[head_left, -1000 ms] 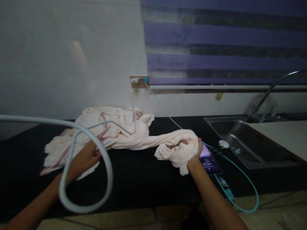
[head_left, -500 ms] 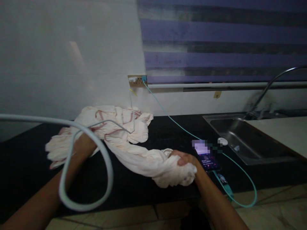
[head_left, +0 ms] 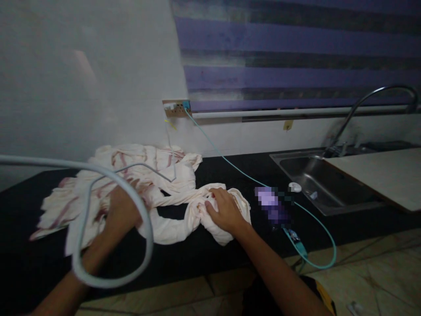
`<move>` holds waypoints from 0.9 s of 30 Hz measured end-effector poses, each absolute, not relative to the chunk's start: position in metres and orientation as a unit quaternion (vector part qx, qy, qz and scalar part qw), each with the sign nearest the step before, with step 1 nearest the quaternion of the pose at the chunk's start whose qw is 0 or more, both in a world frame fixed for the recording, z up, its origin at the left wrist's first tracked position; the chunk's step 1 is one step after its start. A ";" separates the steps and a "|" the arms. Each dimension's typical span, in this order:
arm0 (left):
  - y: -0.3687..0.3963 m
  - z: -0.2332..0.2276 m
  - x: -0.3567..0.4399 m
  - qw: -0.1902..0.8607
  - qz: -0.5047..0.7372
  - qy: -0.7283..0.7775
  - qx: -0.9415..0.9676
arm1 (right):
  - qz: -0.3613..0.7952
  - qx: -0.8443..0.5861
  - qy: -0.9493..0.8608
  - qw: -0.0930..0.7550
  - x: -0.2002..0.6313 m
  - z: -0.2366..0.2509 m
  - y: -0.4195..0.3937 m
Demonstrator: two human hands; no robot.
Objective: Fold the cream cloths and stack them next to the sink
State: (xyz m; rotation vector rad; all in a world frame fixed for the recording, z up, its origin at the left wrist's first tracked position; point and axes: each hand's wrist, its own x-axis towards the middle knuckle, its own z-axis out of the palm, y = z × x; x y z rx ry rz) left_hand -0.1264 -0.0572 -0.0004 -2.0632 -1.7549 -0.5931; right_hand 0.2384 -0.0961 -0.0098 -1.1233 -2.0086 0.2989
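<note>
A cream-white cloth with reddish stripes [head_left: 177,230] lies rumpled on the dark counter, its right end bunched into a loose coil. Over that coil rests my right hand [head_left: 226,213], thumb and fingers apart on the fabric. My left hand [head_left: 123,208] is on the cloth's left part, blurred and partly covered by a grey cable [head_left: 149,224] close to the camera; its fingers do not show clearly. A wide spread of the same striped fabric lies behind and left of the left hand. Whether it is one piece or several I cannot tell.
A phone [head_left: 272,210] with a teal charging cable [head_left: 237,166] lies right of the cloth, the cable running to a wall socket [head_left: 176,108]. Beside the phone sit a small white object [head_left: 295,187] and a steel sink [head_left: 332,188] with a curved tap [head_left: 351,112]. A pale board [head_left: 384,171] covers part of the sink.
My right hand has gone from gripping the twisted cloth end to lying spread on it. That end has shifted left and coiled up. My left hand has moved right, and the view has turned slightly right.
</note>
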 end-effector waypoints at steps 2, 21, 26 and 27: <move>-0.087 -0.011 -0.082 0.078 -0.272 -0.581 -0.763 | 0.133 -0.454 -0.765 0.437 0.241 -0.010 -0.094; -0.143 -0.017 -0.195 0.134 -0.183 -0.520 -0.823 | 0.154 -0.560 -0.701 0.414 0.293 -0.018 -0.106; -0.168 -0.006 -0.135 0.120 -0.278 -0.541 -0.784 | 0.110 -0.612 -0.700 0.351 0.275 -0.019 -0.113; -0.171 -0.010 -0.111 0.098 -0.284 -0.528 -0.794 | 0.094 -0.616 -0.701 0.347 0.272 -0.018 -0.115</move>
